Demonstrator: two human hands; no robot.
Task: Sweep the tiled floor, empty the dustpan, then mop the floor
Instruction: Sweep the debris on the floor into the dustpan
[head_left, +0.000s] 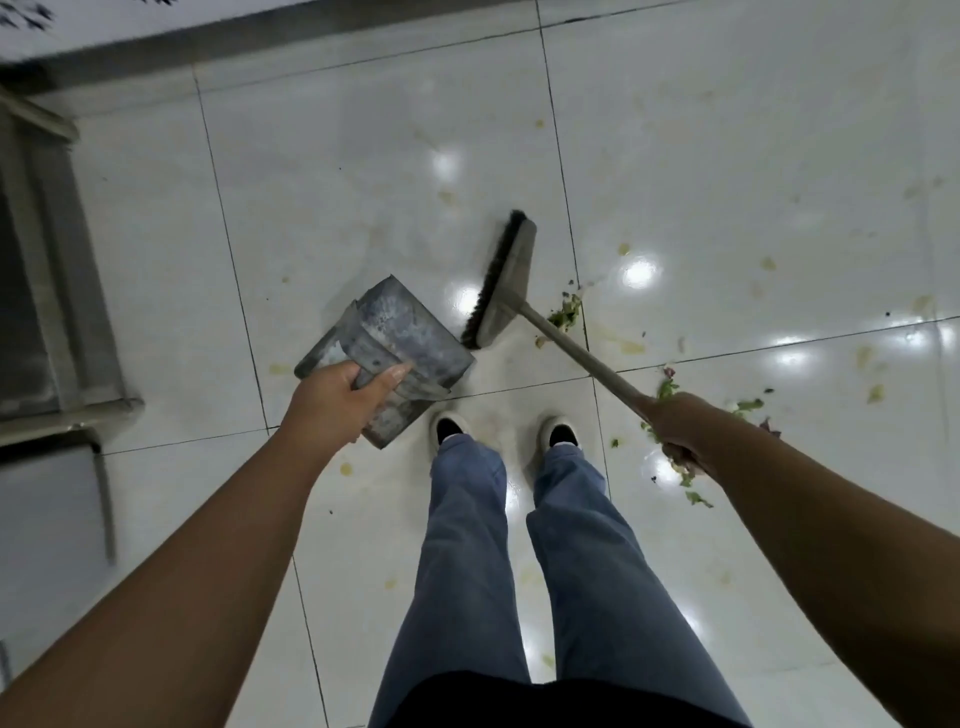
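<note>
My left hand (340, 397) grips the handle of a grey metal dustpan (395, 343), which is held above the white tiled floor (363, 166) in front of my feet. My right hand (675, 431) holds the long handle of a broom. Its grey head with black bristles (501, 283) stands just right of the dustpan, close to the floor. Green vegetable scraps (566, 312) lie behind the broom handle, and more scraps (691, 483) lie around my right hand. Yellowish stains dot the tiles.
A grey metal cabinet or frame (52, 312) runs along the left side. A dark skirting strip (260, 47) borders the wall at the top. My legs in blue jeans and my shoes (556, 434) stand at the centre bottom.
</note>
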